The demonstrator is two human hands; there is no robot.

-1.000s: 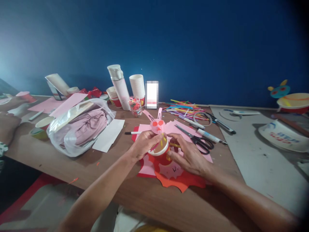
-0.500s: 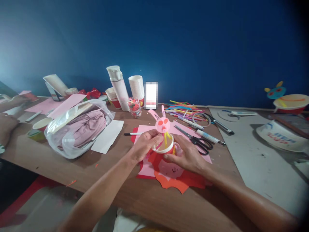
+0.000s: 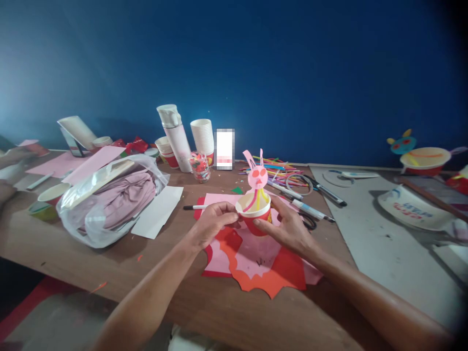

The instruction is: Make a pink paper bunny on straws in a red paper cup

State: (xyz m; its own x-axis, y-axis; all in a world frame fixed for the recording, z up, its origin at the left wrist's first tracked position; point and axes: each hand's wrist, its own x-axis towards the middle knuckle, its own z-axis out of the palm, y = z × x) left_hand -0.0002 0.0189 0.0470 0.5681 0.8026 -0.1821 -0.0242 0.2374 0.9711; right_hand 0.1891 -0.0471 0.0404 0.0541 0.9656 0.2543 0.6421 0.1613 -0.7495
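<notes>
One cup [image 3: 257, 223] upright; rabbit [image 3: 258, 176] pointing up

Matt paper cup [image 3: 255, 214], glossy crinkled plastic bag [image 3: 109, 195], smooth wood-grain table [image 3: 175, 287], matt paper sheets [image 3: 256, 263]

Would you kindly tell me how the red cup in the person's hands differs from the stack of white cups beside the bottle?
The red cup is a single cup, while the stack of white cups is many nested together. The red cup is gripped by the left hand and right hand; the stack stands untouched by the bottle. A pink rabbit face rises from the red cup; nothing sticks out of the stack. Both stand mouth-up.
</notes>
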